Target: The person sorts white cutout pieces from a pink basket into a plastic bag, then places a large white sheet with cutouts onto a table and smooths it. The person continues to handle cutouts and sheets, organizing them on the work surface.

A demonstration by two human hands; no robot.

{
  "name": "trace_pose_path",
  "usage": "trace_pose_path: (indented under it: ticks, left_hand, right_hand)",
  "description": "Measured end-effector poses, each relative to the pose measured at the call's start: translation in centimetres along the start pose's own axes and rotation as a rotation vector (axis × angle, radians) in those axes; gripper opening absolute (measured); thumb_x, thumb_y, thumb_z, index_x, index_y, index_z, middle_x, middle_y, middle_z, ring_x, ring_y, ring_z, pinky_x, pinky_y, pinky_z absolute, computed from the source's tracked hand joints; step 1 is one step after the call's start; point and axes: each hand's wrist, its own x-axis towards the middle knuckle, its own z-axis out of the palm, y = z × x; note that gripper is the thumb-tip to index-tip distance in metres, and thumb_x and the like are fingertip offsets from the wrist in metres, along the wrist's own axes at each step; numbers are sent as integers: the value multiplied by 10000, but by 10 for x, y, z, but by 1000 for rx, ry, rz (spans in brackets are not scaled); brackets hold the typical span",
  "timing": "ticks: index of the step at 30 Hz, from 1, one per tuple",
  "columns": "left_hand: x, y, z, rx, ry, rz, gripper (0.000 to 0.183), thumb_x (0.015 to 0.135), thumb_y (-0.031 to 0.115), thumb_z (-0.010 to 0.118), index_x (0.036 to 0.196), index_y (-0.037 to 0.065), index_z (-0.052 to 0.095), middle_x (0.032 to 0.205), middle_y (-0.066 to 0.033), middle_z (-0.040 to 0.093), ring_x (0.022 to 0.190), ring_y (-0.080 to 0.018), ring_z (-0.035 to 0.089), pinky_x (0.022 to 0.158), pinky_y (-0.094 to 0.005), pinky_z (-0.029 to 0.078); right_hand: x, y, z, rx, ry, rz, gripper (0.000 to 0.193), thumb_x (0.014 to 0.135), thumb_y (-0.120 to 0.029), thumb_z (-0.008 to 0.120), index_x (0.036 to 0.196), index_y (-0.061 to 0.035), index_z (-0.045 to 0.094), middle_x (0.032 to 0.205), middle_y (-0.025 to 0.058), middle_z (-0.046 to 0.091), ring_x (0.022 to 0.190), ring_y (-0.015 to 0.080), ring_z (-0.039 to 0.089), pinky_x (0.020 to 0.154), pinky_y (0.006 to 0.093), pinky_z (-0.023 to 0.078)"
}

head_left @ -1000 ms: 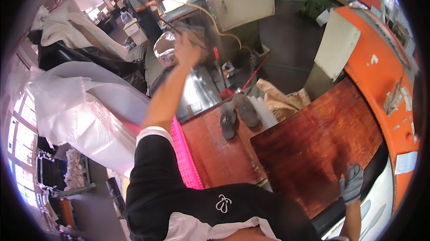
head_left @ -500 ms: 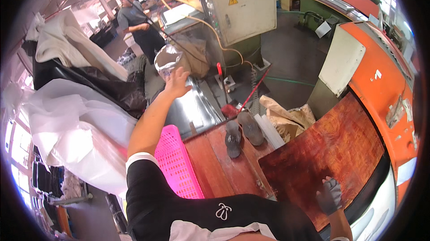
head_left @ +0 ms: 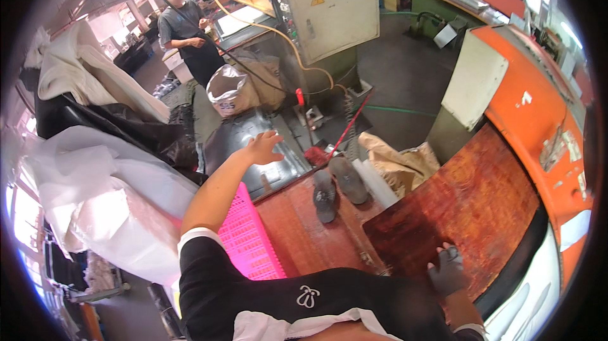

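Observation:
My bare left hand is stretched out over a glossy black sheet, its fingers apart and holding nothing. My right hand, in a grey fingerless glove, rests at the near edge of a reddish-brown board; its bare fingertips are apart, with nothing seen in them. Between my hands, on a worn red-brown wooden table, lie two dark shoe-sole-shaped pieces, the left one and the right one. A bright pink perforated basket stands below my left forearm.
An orange machine borders the board on the right. Beyond the table are an open white sack, a red-handled lever, brown paper and a beige electrical cabinet. White plastic sheeting bulges at left. A person stands far left.
My left hand has drawn back from beside the white sack to over the black sheet. My right hand has shifted slightly left along the board. The whole view has turned a little.

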Motion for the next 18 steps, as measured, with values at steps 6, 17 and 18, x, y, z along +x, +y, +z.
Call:
trace_pose_path:
  ticks: [6,17,18]
  left_hand:
    - [-11,6,20,-58,50,87,567,728,410,612,1210,154,458,1285,-101,408,1187,-316,376,905,-496,347]
    - [-27,16,25,-102,-47,28,595,744,442,581,1245,159,430,1272,-105,436,1180,-309,401,933,-498,326]
    - [-29,16,25,-95,-38,44,608,747,441,578,1245,127,425,1255,-117,456,1150,-314,435,938,-451,347]
  right_hand:
    - [-6,1,18,-48,191,-107,412,693,-218,620,1039,-24,510,1182,185,441,1081,386,404,912,479,319]
    - [-8,10,29,33,315,-183,377,670,-183,627,997,-27,522,1143,185,472,1069,390,413,881,486,347]
    - [-9,10,30,20,338,-177,368,680,-172,619,1001,-23,519,1129,184,485,1055,386,428,877,486,354]
